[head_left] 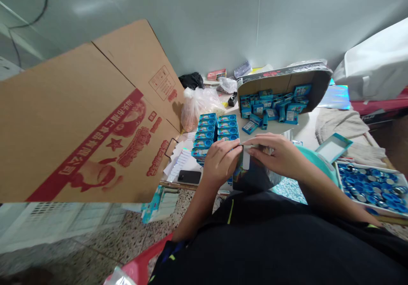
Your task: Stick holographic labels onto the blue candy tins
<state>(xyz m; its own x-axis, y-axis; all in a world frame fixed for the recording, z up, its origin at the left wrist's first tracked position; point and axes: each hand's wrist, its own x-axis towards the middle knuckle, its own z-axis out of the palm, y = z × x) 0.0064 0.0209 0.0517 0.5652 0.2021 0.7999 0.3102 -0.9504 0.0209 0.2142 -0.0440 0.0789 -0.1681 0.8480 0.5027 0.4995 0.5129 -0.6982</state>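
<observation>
Close to my body stands a dark box (pixel 250 176) with a pale flap (pixel 246 159) at its top edge. My left hand (pixel 219 159) is closed over the near-left edge of this box, fingertips at its top. From the other side, my right hand (pixel 276 154) grips the top by the flap, its thumb below and its fingers above. Both hands' fingertips nearly meet there. Just beyond my left hand are two rows of small blue packets (pixel 206 135), stacked neatly. What the box holds is hidden from me.
A large cardboard carton (pixel 105 119) rises at left. A tipped-over box (pixel 283 72) spills loose blue packets at the back. A phone (pixel 189 177) lies left. On the right are a turquoise basin (pixel 318 164) of pale pellets and a white tray (pixel 402 180) of blue caps.
</observation>
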